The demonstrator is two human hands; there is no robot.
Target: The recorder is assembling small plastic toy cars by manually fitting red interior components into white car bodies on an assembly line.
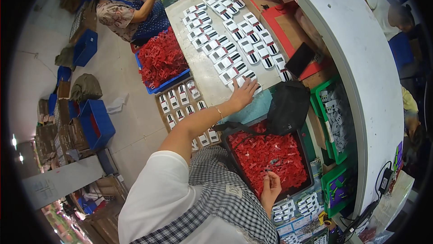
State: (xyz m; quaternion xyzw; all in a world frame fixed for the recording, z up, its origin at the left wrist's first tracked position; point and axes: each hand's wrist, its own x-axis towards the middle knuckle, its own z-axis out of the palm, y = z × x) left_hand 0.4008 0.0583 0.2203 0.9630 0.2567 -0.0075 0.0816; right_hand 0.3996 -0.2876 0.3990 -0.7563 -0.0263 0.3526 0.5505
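Observation:
Rows of white toy cars (224, 51) with black and red markings stand on the pale tabletop (184, 35). My left hand (244, 94) reaches to the near end of these rows. Its fingers are spread and lie on the nearest toy car (247, 78), partly covering it. Over a black bin (308, 172) full of small red plastic pieces (270, 154), my right hand (271, 187) has its thumb and fingertips pinched together. A small dark bit shows at the fingertips, too small to name.
A carton (173, 117) of toy cars stands left of my arm. Beyond it is a blue crate (168, 80) of red pieces. A black bag (288, 106) and a phone (300, 61) lie right of the cars. Green bins (341, 154) line the right. A co-worker (131, 11) works at the far end.

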